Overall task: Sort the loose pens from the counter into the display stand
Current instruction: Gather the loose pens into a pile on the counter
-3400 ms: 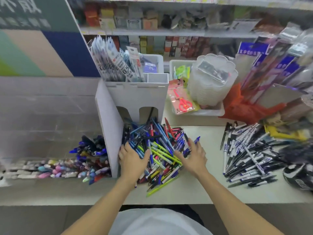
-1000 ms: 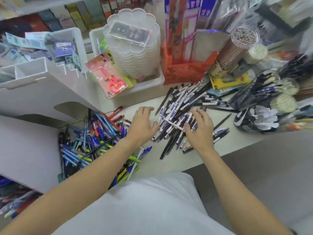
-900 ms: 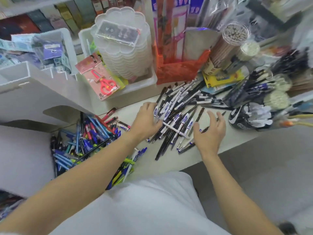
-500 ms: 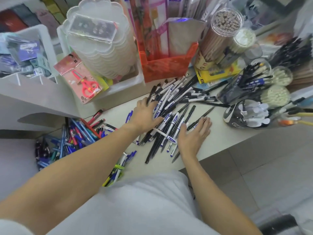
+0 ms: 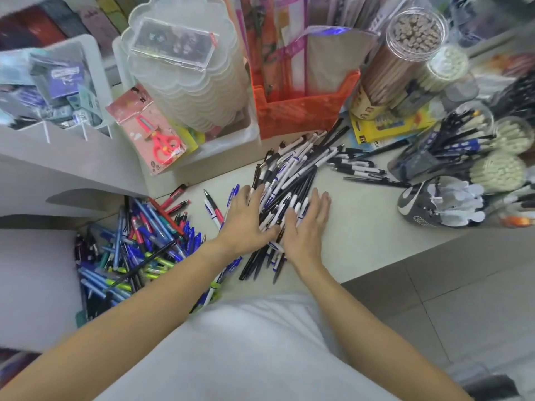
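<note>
2 flat hands (image 5: 250,219) (image 5: 307,224) flank pens (image 5: 289,180) whose long axes run near-to-far.

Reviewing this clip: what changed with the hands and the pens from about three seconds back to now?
Both hands left the colourful pen pile by the white display stand and went right to the black-and-white pens. The left hand and right hand, spread apart a second ago, have closed in, raking those pens into a tighter heap under flat fingers. Nothing is gripped. The colourful pile and the scissors pack stayed put.
</note>
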Motion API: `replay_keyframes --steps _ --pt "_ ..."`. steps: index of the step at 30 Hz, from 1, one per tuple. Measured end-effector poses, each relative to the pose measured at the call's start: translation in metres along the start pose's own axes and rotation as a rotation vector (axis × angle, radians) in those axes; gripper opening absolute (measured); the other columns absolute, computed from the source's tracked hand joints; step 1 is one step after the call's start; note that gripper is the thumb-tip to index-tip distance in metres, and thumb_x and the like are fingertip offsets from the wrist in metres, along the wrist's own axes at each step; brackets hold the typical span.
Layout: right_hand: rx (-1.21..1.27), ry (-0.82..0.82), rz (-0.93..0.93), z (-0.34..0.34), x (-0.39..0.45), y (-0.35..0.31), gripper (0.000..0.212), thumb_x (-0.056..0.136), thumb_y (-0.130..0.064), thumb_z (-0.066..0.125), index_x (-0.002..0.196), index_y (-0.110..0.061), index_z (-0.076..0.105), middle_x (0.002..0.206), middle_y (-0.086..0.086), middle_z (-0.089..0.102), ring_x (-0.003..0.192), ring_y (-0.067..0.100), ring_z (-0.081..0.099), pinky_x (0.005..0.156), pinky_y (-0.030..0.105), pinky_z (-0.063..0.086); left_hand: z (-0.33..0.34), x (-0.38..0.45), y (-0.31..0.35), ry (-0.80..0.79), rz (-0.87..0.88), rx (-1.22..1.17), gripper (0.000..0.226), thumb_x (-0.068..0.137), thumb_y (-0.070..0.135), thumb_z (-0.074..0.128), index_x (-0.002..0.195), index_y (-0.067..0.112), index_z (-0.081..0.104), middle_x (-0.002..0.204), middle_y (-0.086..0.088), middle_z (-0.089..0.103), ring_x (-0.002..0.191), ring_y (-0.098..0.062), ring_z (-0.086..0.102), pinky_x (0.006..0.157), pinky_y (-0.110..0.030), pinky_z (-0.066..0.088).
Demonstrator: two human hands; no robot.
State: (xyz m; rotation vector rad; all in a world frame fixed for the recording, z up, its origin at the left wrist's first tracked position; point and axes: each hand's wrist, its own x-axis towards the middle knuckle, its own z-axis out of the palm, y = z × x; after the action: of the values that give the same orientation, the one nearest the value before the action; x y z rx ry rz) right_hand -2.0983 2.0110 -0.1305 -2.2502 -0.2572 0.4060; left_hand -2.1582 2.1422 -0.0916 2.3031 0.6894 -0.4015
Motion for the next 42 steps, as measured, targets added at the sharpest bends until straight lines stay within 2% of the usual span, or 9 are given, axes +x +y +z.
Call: replay_keyframes --steps 5,11,17,22,25,28,35,39,42 --pt "-0.294 0.175 -0.095 -0.068 0.092 0.021 0.063 0.087 -0.04 0.059 0.145 -0.019 0.047 0.164 0.011 0.024 0.153 0.034 0.013 0.122 0.053 0.007 0.01 0.004 0.006 -0.01 -0.038 0.132 0.104 0.082 0.066 0.065 0.158 0.037 0.001 0.164 -0.023 -0.001 0.152 -0.039 0.0 0.123 -0.053 0.012" --pt "-0.514 0.023 -0.053 -0.066 0.117 0.046 0.072 0.095 -0.052 0.046 0.157 -0.018 0.033 0.17 0.012 0.006 0.155 0.037 0.007 0.124 0.053 0.002 0.015 0.005 0.02 0.025 -0.102 0.189 0.096 0.087 0.06 0.062 0.159 0.03 0.006 0.161 -0.025 0.005 0.15 -0.041 0.005 0.122 -0.053 0.011" --pt "-0.429 0.046 0.04 -0.033 0.082 0.021 0.057 0.102 -0.041 0.041 0.156 -0.02 0.034 0.17 0.006 0.009 0.155 0.038 0.004 0.124 0.051 0.001 0.019 0.004 0.02 0.071 -0.136 0.102 0.097 0.085 0.052 0.068 0.159 0.028 0.009 0.162 -0.024 0.005 0.151 -0.039 0.004 0.123 -0.052 0.011" --pt "-0.309 -0.146 0.045 -0.027 0.05 -0.002 0.055 0.107 -0.031 0.036 0.159 -0.018 0.024 0.169 0.003 0.009 0.155 0.033 -0.004 0.125 0.047 -0.001 0.017 0.003 0.017 0.099 -0.158 0.029 0.094 0.083 0.048 0.073 0.156 0.023 0.018 0.161 -0.024 0.008 0.151 -0.036 0.005 0.121 -0.049 0.015" --pt "-0.215 -0.228 -0.063 -0.044 0.039 -0.006 0.055 0.104 -0.02 0.042 0.157 -0.018 0.03 0.164 0.005 0.025 0.15 0.028 0.016 0.125 0.041 0.012 0.015 0.002 0.015 0.109 -0.165 0.016 0.091 0.082 0.047 0.074 0.154 0.023 0.023 0.16 -0.025 0.011 0.15 -0.035 0.007 0.12 -0.049 0.017" --pt "-0.13 -0.068 -0.177 -0.07 0.043 0.008 0.046 0.098 -0.021 0.052 0.144 -0.017 0.05 0.145 0.004 0.046 0.135 0.021 0.037 0.118 0.043 0.03 0.012 0.003 0.014 0.102 -0.174 0.023 0.09 0.082 0.048 0.074 0.152 0.023 0.024 0.16 -0.024 0.011 0.15 -0.035 0.007 0.121 -0.05 0.018" --pt "-0.511 -0.071 -0.028 -0.059 0.041 0.061 0.079 0.098 -0.06 0.021 0.162 -0.015 0.011 0.169 0.013 -0.007 0.155 0.029 -0.015 0.126 0.046 -0.01 0.015 0.001 0.019 0.108 -0.176 0.029 0.098 0.084 0.047 0.072 0.158 0.022 0.013 0.161 -0.025 0.005 0.151 -0.037 0.006 0.122 -0.049 0.016" --pt "-0.376 -0.016 -0.073 -0.032 0.034 0.032 0.068 0.105 -0.049 0.023 0.159 -0.009 0.018 0.17 0.011 0.002 0.157 0.022 -0.008 0.127 0.041 -0.002 0.017 -0.001 0.02 0.117 -0.183 0.018 0.097 0.085 0.045 0.07 0.158 0.022 0.011 0.162 -0.025 0.003 0.151 -0.038 0.004 0.122 -0.05 0.015" --pt "0.016 -0.041 -0.122 -0.012 0.031 0.006 0.054 0.106 -0.037 0.034 0.152 -0.007 0.035 0.165 0.006 0.023 0.155 0.016 0.011 0.127 0.035 0.015 0.017 -0.002 0.018 0.125 -0.173 -0.009 0.096 0.084 0.044 0.07 0.158 0.023 0.012 0.162 -0.025 0.003 0.151 -0.037 0.002 0.122 -0.051 0.016"
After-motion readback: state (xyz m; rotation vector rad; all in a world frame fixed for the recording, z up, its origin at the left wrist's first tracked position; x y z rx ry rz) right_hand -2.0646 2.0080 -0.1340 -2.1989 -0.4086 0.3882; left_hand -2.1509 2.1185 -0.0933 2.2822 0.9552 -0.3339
